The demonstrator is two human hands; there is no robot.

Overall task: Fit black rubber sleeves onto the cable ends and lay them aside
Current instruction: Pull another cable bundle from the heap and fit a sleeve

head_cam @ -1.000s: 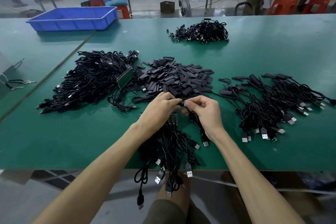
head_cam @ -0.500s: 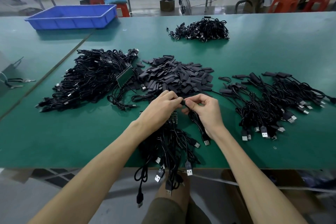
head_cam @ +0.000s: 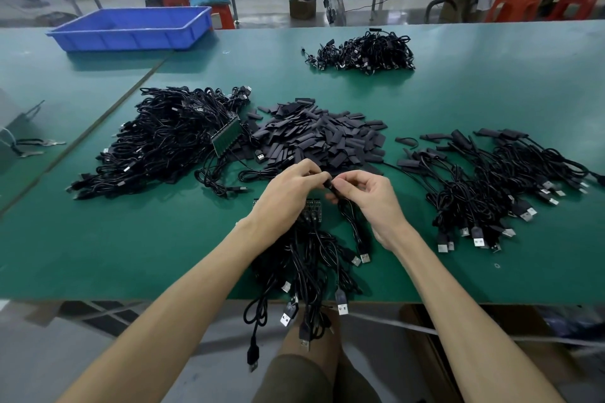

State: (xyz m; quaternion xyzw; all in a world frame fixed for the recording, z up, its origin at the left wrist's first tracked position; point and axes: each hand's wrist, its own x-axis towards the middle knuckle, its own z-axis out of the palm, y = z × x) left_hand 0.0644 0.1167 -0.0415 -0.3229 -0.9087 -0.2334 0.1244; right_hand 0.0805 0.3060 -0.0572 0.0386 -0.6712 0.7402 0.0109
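Left grip (head_cam: 288,193) and right grip (head_cam: 370,199) are both clenched at the fingertips, meeting over the desk (head_cam: 98,255) just in front of the loose sleeve pile (head_cam: 320,137). Between them is one small black sleeve (head_cam: 330,186). The left looks to be pinching the sleeve, and the right is pinching the cable (head_cam: 352,222), which trails from under it down to its USB plug (head_cam: 365,258) on the desk. The joint is mostly hidden by fingers, so I can't tell how far on the sleeve is; my guess is mid-fit. Risks from here: rubber on a tight end can bunch or go on skewed if pushed off-axis, leaving it half seated. A pinch that small can slip, dropping the sleeve into the working bundle (head_cam: 307,255) under the wrists, black on black and hard to find. That bundle hangs over the desk edge with several plugs dangling, so a snagged forearm or a tug on the held cable could drag more of it to the floor. The raw pile (head_cam: 163,141) on the left and the sleeved pile (head_cam: 491,186) on the right look alike, so a careless lay-aside could mix done with undone. The finished one should go right, well clear of the sleeve pile.
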